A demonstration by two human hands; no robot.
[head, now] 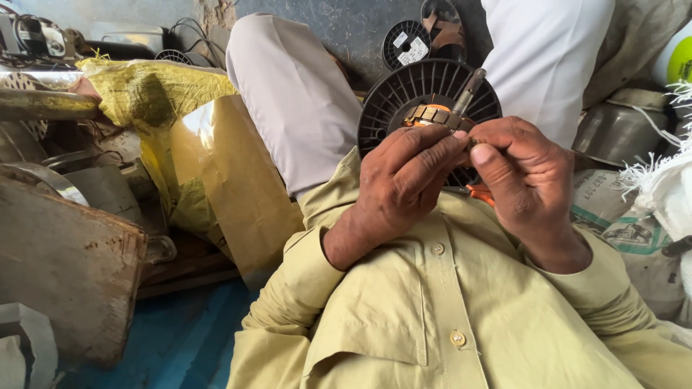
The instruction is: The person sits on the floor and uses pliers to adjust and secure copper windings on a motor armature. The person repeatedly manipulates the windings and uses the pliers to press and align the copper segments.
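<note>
Both hands are raised close together in front of the chest, over a pale olive-green buttoned shirt (432,317). The left hand (404,180) has its fingers (425,155) curled and clenched around a small motor armature with copper-coloured commutator bars and a steel shaft (440,115); the bars show just above the knuckles and the shaft sticks up and to the right. The right hand (530,180) is touching the left, its thumb and forefinger pinched at the side of the armature; what lies between them is too small to tell. Just under the hands an orange tool handle (477,191) peeks out.

Right behind the armature stands a large black ribbed plastic spool (404,90), and a smaller black spool with a white label (406,43) lies farther back. A bent knee in light grey trousers (295,101) rises to the left. Beside it sits a crumpled yellow plastic bag (194,144), with rusty metal plates (65,266) nearer the left edge. White woven sacks (649,209) are on the right.
</note>
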